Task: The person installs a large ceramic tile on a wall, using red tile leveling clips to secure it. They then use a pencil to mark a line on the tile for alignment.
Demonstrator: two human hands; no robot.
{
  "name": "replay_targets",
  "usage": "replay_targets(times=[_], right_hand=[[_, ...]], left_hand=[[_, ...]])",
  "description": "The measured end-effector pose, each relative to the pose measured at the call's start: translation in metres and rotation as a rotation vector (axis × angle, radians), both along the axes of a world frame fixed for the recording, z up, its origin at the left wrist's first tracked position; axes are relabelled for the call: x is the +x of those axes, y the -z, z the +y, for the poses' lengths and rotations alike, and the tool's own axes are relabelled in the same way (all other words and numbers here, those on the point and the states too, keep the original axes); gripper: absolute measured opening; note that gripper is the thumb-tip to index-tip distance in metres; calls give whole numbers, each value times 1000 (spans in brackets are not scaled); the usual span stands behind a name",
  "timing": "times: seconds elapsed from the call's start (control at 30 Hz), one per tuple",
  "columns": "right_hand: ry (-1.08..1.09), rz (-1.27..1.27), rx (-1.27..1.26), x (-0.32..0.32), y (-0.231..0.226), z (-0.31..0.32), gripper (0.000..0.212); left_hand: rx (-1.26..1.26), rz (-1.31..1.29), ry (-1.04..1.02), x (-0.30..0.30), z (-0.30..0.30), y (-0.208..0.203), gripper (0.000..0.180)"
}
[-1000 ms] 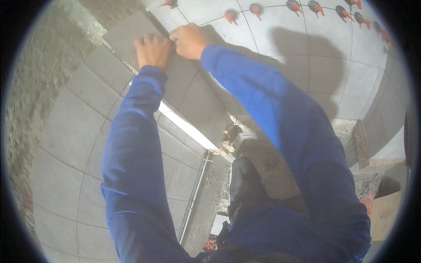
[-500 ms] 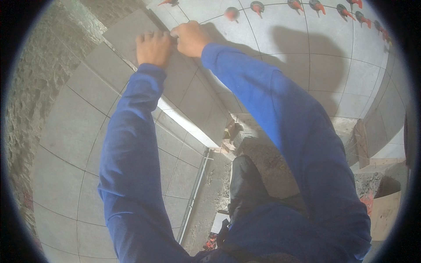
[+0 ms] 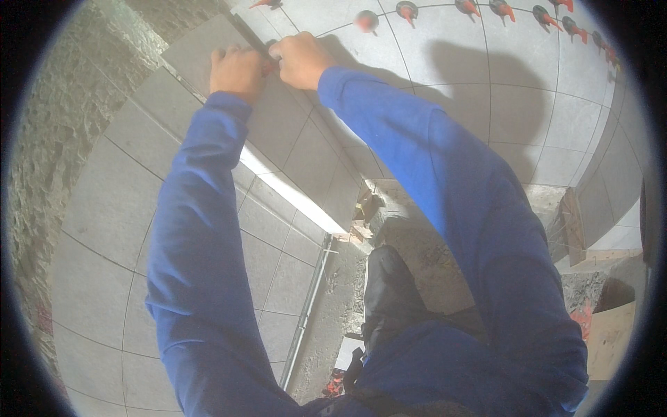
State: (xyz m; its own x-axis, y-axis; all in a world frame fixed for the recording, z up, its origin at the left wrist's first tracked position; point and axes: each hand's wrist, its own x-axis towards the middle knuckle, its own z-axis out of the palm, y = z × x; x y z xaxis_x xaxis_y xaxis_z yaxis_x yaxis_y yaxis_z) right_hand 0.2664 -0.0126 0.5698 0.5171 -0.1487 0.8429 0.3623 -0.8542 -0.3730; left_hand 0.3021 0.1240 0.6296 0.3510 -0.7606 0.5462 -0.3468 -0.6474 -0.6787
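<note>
A: What's nearest?
B: A dark trouser leg [image 3: 390, 285], with gritty concrete [image 3: 332, 299] on its left. Beyond that, a slim metal strip [image 3: 306, 313] runs beside smooth grey tiles [image 3: 104, 201].

A: And farther in?
B: A white edge [image 3: 290, 191] borders a long tiled ledge [image 3: 278, 132]. Its slabs are flat and matt, probably heavy, stiff and brittle at the corners.

A: Where's the little piece?
B: The small red piece [image 3: 268, 67] is at the far part of the ledge, between the left hand [image 3: 236, 73] and the right hand [image 3: 303, 61]. Its full shape is hidden.

A: How would it handle?
B: I'd guess light, stiff plastic, and any thin part could snap. Thumb and fingertip across its sides seems the safest hold.

A: Is either grip clamped on it?
B: I cannot tell. Both are curled close beside it, but the fingertips are mostly hidden.

A: Farthest off?
B: Pale square tiles [image 3: 451, 115], dotted with round, dark-and-red knobs [image 3: 501, 12]; far left, a rough, mottled surface [image 3: 62, 128].
</note>
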Motion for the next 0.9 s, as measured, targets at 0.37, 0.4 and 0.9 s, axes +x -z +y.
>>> replay_targets(times=[0.37, 0.4, 0.9], right_hand=[[-11, 14, -7, -6, -3, 0, 22], [-12, 24, -8, -7, -3, 0, 21], [-45, -72, -8, -5, 0, 1, 21]], left_hand=[[145, 153, -104, 0, -11, -24, 15], [153, 169, -125, -1, -12, -25, 15], [190, 124, -81, 11, -14, -26, 27]])
